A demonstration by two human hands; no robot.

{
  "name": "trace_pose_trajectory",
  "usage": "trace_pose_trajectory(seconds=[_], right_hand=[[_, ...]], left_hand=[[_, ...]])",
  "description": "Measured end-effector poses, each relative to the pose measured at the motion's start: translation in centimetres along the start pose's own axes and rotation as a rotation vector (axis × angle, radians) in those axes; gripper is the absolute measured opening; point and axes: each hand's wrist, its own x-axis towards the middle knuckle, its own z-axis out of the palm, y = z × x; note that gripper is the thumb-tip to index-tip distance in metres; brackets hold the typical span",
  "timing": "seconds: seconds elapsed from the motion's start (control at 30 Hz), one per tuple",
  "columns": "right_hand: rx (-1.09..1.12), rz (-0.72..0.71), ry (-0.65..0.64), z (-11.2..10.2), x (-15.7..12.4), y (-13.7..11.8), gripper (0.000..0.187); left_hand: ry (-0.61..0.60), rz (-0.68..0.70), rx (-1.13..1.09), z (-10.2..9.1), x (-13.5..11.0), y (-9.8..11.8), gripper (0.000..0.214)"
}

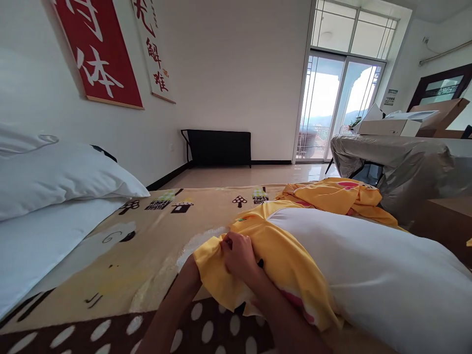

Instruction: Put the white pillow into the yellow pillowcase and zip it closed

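A white pillow (pixel 368 265) lies on the bed in front of me, its near end partly covered by a yellow pillowcase (pixel 280 255) with pink print. My right hand (pixel 239 255) rests on the pillowcase's open edge, fingers curled and pinching the yellow cloth. My left forearm (pixel 173 305) runs under that edge. The left hand itself is hidden inside the fabric, so its fingers do not show. More yellow cloth (pixel 339 194) lies bunched beyond the pillow.
A tan cartoon-print blanket (pixel 147 236) covers the bed. Two white pillows (pixel 55 177) are stacked at the left by the wall. A grey-covered table (pixel 405 162) with cardboard boxes (pixel 409 123) stands at the right, with a glass balcony door (pixel 332 108) behind it.
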Motion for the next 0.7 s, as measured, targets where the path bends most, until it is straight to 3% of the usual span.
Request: trace_pose_trajectory(seconds=[0.23, 0.37, 0.47, 0.7], right_hand=[[-0.004, -0.090, 0.002, 0.5, 0.1, 0.9, 0.012], [0.063, -0.080, 0.063, 0.5, 0.2, 0.9, 0.014], [0.086, -0.072, 0.081, 0.5, 0.2, 0.8, 0.014], [0.053, -0.081, 0.087, 0.6, 0.2, 0.9, 0.014]], left_hand=[[0.130, 0.125, -0.046, 0.2, -0.9, -0.9, 0.041], [0.115, 0.283, 0.122, 0.9, -1.0, -0.7, 0.035], [0.164, 0.360, 0.301, 1.0, -1.5, 0.6, 0.025], [0.012, 0.148, 0.443, 0.6, -2.9, 3.9, 0.029]])
